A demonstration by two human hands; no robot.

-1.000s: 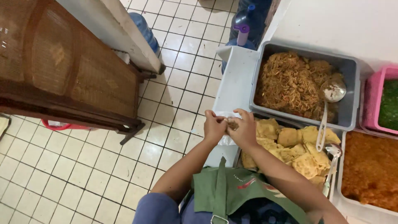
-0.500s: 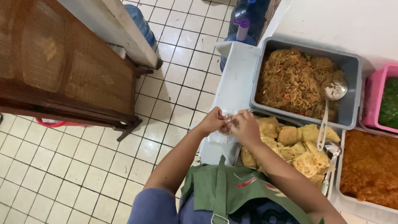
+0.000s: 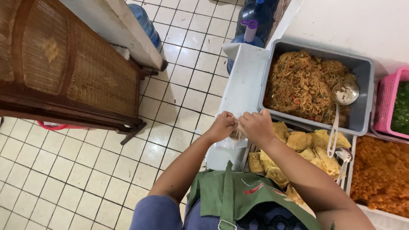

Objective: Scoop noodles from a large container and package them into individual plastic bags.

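Note:
My left hand [image 3: 221, 125] and my right hand [image 3: 257, 126] meet over the left end of a white counter [image 3: 243, 85], both pinching a small clear plastic bag [image 3: 233, 140] with brownish food in it. The bag hangs between my fingers, its lower part draping over the counter edge. Right of my hands a tray of yellow fried tofu pieces [image 3: 306, 149] sits partly under my right forearm.
A grey tub of fried noodles [image 3: 306, 85] holds a metal ladle [image 3: 343, 98]. An orange-brown dish fills a tub [image 3: 379, 174] at right, by a pink basket of greens [image 3: 394, 106]. Blue water bottles [image 3: 251, 21] stand on the tiled floor; a wooden rattan bench [image 3: 72, 72] is left.
My hands stayed together on the small bag, working it between the fingers and shifting slightly right. The view tilted a little.

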